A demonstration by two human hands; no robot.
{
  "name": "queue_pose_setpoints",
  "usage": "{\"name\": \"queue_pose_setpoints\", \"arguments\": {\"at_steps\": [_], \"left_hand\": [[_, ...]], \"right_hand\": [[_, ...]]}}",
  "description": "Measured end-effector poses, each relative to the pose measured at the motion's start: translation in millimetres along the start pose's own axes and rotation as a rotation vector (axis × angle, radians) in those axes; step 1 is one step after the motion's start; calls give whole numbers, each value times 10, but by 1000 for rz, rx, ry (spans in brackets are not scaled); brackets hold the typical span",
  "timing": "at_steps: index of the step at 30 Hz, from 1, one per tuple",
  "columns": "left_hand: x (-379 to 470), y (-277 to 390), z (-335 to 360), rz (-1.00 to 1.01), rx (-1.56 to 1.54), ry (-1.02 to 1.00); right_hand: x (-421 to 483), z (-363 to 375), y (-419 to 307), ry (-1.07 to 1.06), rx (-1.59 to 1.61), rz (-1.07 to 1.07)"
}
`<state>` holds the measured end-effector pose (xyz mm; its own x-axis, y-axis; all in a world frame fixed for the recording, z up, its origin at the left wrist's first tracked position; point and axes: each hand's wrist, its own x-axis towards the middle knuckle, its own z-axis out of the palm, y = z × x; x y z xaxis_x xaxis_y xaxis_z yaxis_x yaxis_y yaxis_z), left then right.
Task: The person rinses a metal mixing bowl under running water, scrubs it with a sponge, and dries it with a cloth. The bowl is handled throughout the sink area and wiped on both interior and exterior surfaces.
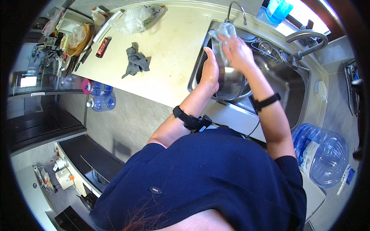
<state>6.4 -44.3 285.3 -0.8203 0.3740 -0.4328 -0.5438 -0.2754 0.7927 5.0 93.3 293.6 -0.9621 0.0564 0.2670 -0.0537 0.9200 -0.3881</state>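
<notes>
A stainless-steel pot or basin (231, 83) is tilted on its side over the left part of the sink (292, 95). My left hand (210, 68) steadies it from the left, palm against the metal and thumb pointing up. My right hand (240, 55) presses a light grey-and-white cloth (227, 30) onto the pot's far side; the fingers are slightly blurred. Part of the cloth hangs over the pot's upper rim. Behind my right forearm, a wire rack (267, 52) with a small glass or lid stands in the sink.
A curved faucet (309, 34) and a thin tap (235, 5) rise behind the sink. On the counter (170, 52) lie a crumpled dark grey cloth (136, 60), a red-and-black package (103, 47) and a plastic bag (136, 20). A large water bottle (325, 156) stands at the right.
</notes>
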Motion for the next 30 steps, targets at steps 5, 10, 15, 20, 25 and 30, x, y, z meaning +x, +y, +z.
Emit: {"name": "queue_pose_setpoints", "arguments": {"at_steps": [5, 10, 15, 20, 25, 30], "left_hand": [[-17, -13, -5, 117, 121, 12], [16, 31, -135, 310, 412, 76], [-34, -9, -214, 488, 620, -23], [-183, 35, -328, 584, 791, -120], [-384, 217, -558, 573, 884, -241], [-565, 316, -728, 531, 763, -260]], "right_hand": [[-70, -68, 27, 0, 160, 110], [-708, 33, -404, 34, -177, -252], [-178, -95, -36, 72, 92, -81], [156, -99, 583, -141, 596, 279], [45, 261, 1214, -254, 1377, 897], [-365, 770, 1548, -209, 1711, 927]]}}
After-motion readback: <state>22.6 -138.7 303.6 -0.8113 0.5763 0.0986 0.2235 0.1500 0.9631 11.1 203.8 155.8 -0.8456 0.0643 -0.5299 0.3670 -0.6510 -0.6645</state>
